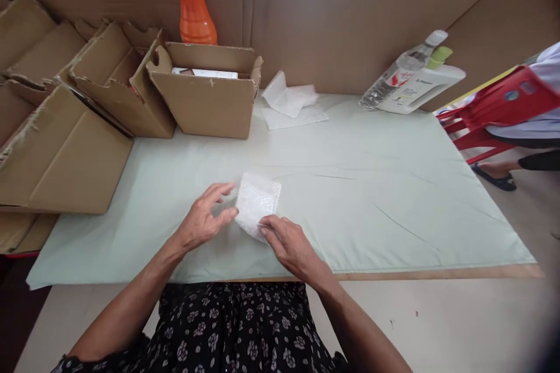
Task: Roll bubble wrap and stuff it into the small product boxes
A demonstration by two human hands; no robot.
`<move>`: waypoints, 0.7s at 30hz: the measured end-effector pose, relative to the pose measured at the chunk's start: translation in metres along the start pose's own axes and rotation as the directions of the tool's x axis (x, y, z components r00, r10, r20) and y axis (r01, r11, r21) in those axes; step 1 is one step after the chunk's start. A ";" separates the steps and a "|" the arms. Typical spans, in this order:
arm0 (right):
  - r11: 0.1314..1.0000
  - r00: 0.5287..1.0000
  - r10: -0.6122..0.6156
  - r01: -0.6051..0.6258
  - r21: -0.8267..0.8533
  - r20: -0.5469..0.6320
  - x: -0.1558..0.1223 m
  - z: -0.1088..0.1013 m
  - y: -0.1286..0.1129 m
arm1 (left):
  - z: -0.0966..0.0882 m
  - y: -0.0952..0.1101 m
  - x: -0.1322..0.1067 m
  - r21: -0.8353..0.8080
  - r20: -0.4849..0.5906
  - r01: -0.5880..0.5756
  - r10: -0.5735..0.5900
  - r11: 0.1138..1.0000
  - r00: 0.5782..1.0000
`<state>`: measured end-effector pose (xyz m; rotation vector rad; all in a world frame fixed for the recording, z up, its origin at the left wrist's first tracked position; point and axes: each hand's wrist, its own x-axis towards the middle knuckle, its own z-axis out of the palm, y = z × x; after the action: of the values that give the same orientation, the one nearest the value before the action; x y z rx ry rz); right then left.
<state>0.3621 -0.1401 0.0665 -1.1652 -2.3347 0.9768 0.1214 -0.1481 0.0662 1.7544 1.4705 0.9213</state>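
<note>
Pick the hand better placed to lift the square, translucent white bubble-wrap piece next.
Probably the right hand: its thumb and forefinger appear to pinch the bubble-wrap piece at its near right part. The left hand is open beside the left edge, contact unclear.

The cloth-covered table (350,221) bears boxes (212,102), bottles (389,83) and sheets (286,98).

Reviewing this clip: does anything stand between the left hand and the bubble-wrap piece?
Nothing visible does. The open left hand is right at the left side of the bubble-wrap piece; the right hand holds its lower right part, leaving that side unobstructed.
</note>
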 end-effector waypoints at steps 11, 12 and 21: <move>0.965 0.981 0.172 -0.186 0.184 0.089 0.059 -0.024 0.011 | 0.028 -0.008 -0.026 -0.081 0.112 0.120 -0.110 0.990 0.988; 0.934 0.968 0.239 -0.249 0.256 0.071 0.065 -0.023 0.017 | 0.028 -0.008 -0.024 -0.083 0.105 0.145 -0.136 0.986 0.985; 0.857 0.955 0.291 -0.283 0.431 0.047 0.059 -0.031 0.037 | 0.031 -0.007 -0.005 -0.084 0.046 0.347 -0.344 0.934 0.938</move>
<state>0.3653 -0.0643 0.0625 -1.3384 -1.8128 1.4893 0.1430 -0.1532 0.0434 1.3780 1.6243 0.7586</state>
